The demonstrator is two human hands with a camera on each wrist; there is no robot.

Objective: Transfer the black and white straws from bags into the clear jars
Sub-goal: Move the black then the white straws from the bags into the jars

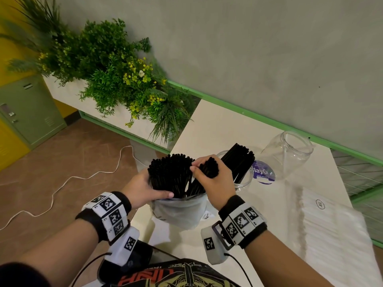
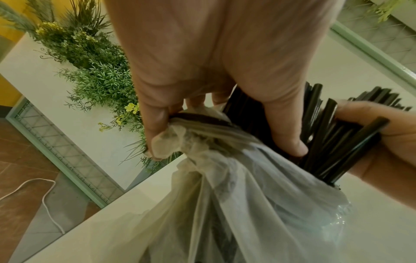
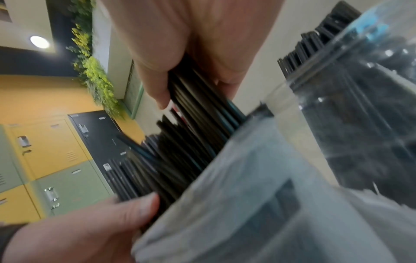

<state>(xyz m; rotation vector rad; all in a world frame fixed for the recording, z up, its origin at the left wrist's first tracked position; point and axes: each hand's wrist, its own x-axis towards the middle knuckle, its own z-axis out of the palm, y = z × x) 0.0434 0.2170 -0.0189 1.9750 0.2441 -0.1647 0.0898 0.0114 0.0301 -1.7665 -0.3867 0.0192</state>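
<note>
We treat the black straws (image 1: 172, 175) as light, stiff and slippery: left hand (image 1: 143, 188) fingers pinch the bag (image 1: 182, 210) rim, right hand (image 1: 213, 179) fingers curl round a bundle mid-length.

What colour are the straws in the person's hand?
Black. The right hand grips a bunch of black straws, clearest in the head view.

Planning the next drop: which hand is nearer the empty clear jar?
Right. The right hand grips black straws beside the straw-filled jar; the empty jar stands farther right. The left hand holds the bag, farther away.
</note>
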